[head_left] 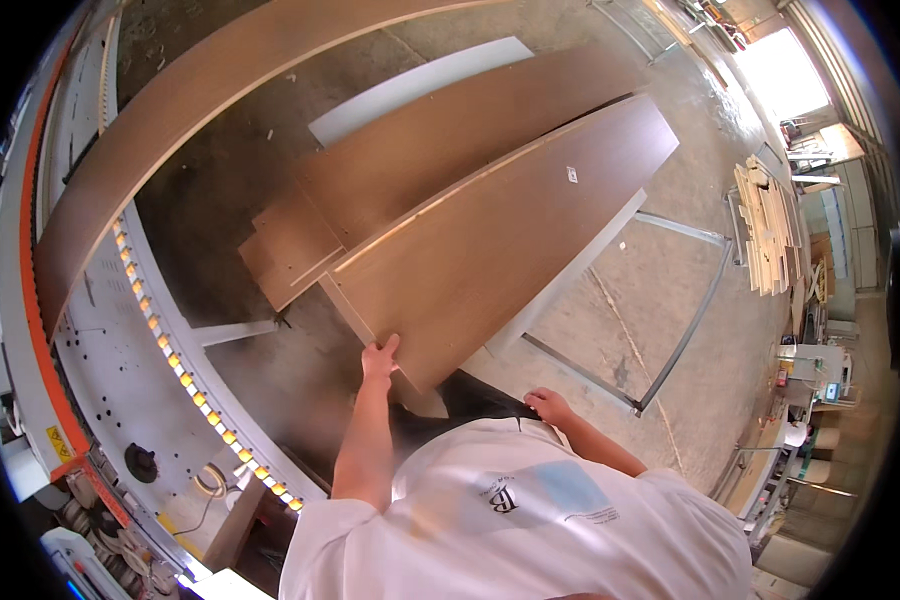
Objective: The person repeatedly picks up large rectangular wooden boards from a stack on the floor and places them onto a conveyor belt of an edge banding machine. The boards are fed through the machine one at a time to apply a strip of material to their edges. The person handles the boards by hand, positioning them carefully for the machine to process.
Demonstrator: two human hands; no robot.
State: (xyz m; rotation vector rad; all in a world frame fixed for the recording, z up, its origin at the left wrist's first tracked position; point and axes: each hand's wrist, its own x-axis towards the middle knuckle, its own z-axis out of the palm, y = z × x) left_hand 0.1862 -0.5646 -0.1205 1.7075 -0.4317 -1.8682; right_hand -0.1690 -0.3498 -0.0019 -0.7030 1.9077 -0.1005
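A long brown board (500,220) with a small white label lies on top of a stack in front of me. My left hand (378,360) grips its near edge, the thumb resting on the upper face and the fingers partly hidden. My right hand (550,406) is beside my waist at the dark trousers, its fingers curled; what is in them, if anything, does not show. Left of the labelled board lie more brown boards (390,150), and a white panel (420,85) sticks out beyond them.
At my left runs a long machine with an orange strip (32,260) and a row of yellow rollers (185,378). A brown board (160,130) arches across it. A grey metal frame (685,340) lies on the concrete floor at right, near stacked wooden strips (767,230).
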